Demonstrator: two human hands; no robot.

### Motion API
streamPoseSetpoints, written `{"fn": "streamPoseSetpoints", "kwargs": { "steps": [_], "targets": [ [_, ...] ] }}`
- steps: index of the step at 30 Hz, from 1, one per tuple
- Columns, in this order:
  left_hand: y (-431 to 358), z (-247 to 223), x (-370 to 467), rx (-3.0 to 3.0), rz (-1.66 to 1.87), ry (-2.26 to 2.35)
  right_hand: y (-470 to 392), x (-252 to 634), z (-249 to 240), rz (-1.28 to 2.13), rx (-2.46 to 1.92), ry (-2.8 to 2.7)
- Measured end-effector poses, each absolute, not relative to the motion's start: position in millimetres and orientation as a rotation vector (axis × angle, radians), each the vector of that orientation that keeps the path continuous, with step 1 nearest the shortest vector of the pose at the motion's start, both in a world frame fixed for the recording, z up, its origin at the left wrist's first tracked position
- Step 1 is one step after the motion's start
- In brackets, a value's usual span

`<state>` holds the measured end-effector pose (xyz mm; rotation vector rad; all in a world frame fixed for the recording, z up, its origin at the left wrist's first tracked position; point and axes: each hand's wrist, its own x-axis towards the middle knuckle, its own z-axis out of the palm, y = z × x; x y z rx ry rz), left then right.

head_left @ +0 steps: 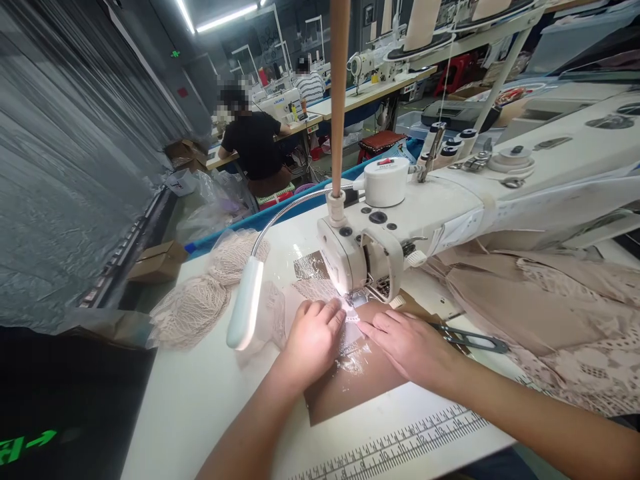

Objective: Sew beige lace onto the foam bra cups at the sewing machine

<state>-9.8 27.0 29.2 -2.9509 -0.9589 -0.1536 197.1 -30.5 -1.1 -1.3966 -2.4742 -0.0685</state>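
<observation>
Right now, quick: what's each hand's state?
Left hand: palm down at the cloth, grip unclear.
Right hand: palm down at the cloth, grip unclear.

This is a garment-sewing workshop. An industrial sewing machine (450,190) with a bendable lamp (247,300) stands on a pale bench (185,400) marked with a ruler scale (400,448) near its edge. Bunched lace (190,310) and beige cloth (495,307) lie about it, and big thread cones (423,25) rise behind. Further back, more machines (277,107) line long benches (363,99), where two people, one in black (253,143), one in stripes (310,87), sit under tube lights (227,18).
</observation>
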Motion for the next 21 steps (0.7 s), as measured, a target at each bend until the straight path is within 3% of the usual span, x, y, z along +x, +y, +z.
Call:
{"fn": "streamPoseSetpoints", "kwargs": {
  "steps": [21],
  "targets": [
    [42, 15, -20, -2.934, -0.276, -1.128, -12, 193, 1, 0.134, -1.543, -2.487]
  ]
}}
